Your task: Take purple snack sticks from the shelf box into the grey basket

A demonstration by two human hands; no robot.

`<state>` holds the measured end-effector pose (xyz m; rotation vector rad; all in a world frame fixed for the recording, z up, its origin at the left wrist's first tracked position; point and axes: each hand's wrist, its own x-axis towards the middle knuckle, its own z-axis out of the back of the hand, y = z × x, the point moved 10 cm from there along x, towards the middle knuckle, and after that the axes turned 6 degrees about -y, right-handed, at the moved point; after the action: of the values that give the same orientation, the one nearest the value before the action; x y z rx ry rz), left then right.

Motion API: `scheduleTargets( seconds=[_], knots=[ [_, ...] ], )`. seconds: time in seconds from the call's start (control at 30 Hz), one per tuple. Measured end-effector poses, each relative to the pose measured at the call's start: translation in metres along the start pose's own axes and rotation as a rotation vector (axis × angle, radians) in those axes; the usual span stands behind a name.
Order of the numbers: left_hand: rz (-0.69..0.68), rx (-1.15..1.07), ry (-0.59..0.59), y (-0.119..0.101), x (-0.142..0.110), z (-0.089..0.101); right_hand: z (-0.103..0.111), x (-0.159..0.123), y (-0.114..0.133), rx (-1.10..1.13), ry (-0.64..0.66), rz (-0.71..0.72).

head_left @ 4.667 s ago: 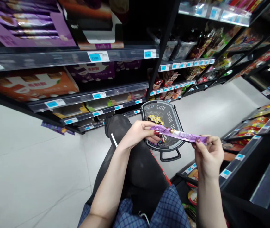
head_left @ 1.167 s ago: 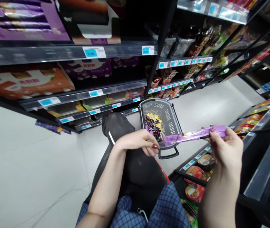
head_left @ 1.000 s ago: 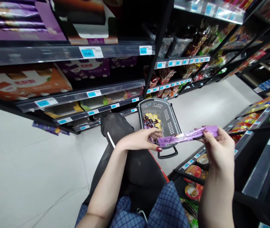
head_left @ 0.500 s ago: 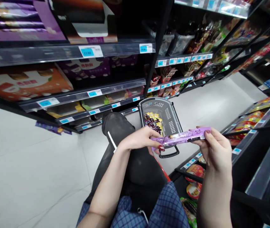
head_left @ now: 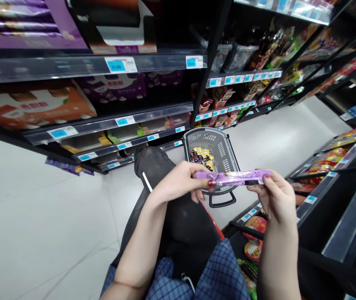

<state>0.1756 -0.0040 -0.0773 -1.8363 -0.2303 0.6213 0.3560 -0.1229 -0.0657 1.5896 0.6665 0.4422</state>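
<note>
Stretched level between both hands is a long, slim purple snack packet (head_left: 236, 178) with shiny wrapping. My left hand (head_left: 186, 180) pinches its left end, thumb in front. At the right end, my right hand (head_left: 276, 191) grips it between thumb and fingers. Below and behind the packet stands a grey shopping basket (head_left: 228, 143) on the floor, its handle toward me. Inside it lie small yellow packets (head_left: 207, 156) and dark wrapped pieces (head_left: 199, 158). The packet and my left fingers hide part of the basket's near side.
Shelves on the left hold an orange carton (head_left: 37, 106), purple cartons (head_left: 115, 85) and a purple box of wrapped bars (head_left: 68, 29). On the right, a lower rack (head_left: 318, 183) carries bagged snacks and tubs (head_left: 254, 227). My bent knee (head_left: 153, 162) is beside the basket.
My right hand has shifted slightly left and down with its end of the purple packet. The packet now lies more level, and my left hand's grip has turned a little.
</note>
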Motion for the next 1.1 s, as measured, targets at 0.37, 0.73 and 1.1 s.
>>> scheduleTargets(
  seconds=[0.37,0.73,1.1],
  knots=[
    [-0.689,0.474,-0.953,-0.068,-0.047,0.06,-0.089,-0.058,-0.127,0.283,0.245,-0.479],
    [-0.519,-0.053,-0.845,-0.037,-0.031,0.082,-0.087,-0.058,-0.111,0.226,0.231,-0.333],
    [-0.417,-0.416,-0.667,-0.023,-0.011,0.065,-0.03,-0.036,-0.02,0.023,-0.009,0.087]
  ],
)
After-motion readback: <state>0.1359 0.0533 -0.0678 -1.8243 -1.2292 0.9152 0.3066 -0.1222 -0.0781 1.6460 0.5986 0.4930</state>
